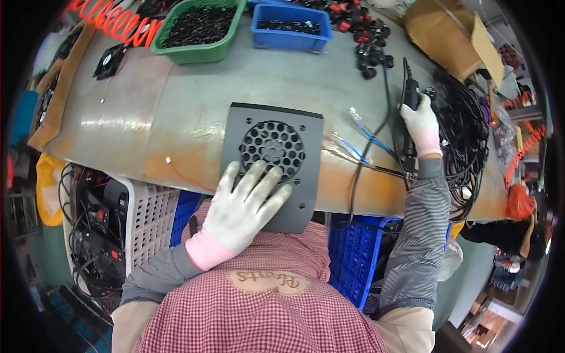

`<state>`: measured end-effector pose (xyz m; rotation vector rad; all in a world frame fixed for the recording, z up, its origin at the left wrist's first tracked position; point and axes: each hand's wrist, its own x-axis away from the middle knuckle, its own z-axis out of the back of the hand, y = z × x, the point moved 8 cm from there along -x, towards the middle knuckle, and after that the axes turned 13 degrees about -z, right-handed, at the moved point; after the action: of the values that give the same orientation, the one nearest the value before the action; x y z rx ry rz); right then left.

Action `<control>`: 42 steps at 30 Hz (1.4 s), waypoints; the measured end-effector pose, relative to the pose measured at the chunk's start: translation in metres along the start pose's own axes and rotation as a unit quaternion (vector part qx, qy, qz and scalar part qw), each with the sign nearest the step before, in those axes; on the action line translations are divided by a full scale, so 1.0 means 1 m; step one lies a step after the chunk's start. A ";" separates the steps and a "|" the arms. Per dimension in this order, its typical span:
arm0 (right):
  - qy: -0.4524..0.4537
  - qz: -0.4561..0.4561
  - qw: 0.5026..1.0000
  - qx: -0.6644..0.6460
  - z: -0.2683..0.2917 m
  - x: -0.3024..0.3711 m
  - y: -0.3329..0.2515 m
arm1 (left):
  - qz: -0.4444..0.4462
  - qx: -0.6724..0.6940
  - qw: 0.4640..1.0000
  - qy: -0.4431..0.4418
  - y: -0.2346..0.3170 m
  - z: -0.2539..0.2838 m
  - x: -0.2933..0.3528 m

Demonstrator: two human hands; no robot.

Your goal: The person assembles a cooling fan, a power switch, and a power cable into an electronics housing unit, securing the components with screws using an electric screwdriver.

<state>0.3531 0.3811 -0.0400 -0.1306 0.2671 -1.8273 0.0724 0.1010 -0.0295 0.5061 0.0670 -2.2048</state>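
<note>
My left hand (244, 203), in a white glove with a pink cuff, lies with fingers spread on a dark grey box-like housing (235, 126). The housing has a round grille of holes and small screw holes, and it rests at the table's near edge against my apron. Over on the right, my gloved right hand (422, 125) is closed round a black, slim electric screwdriver (411, 93) held upright. Just left of that hand lie blue wires (379, 141) with clear-sleeved ends. A thin red wire (191, 179) with a white plug runs out beside the housing.
A green tub (197, 53) and a blue bin (291, 41) of small dark parts stand at the back. Black cables (465, 138) pile up at right, near a cardboard box (444, 35). A small fan (109, 62) lies far left. White (150, 226) and blue crates (353, 253) flank my lap.
</note>
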 end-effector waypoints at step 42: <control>0.082 0.249 0.962 -0.081 0.010 -0.015 -0.134 | -0.091 -0.136 0.986 -0.043 -0.215 -0.096 -0.335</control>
<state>0.2338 0.4279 0.0042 -0.0208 0.5187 -1.3138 0.1274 0.5068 -0.0175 0.2597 0.3749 -2.3458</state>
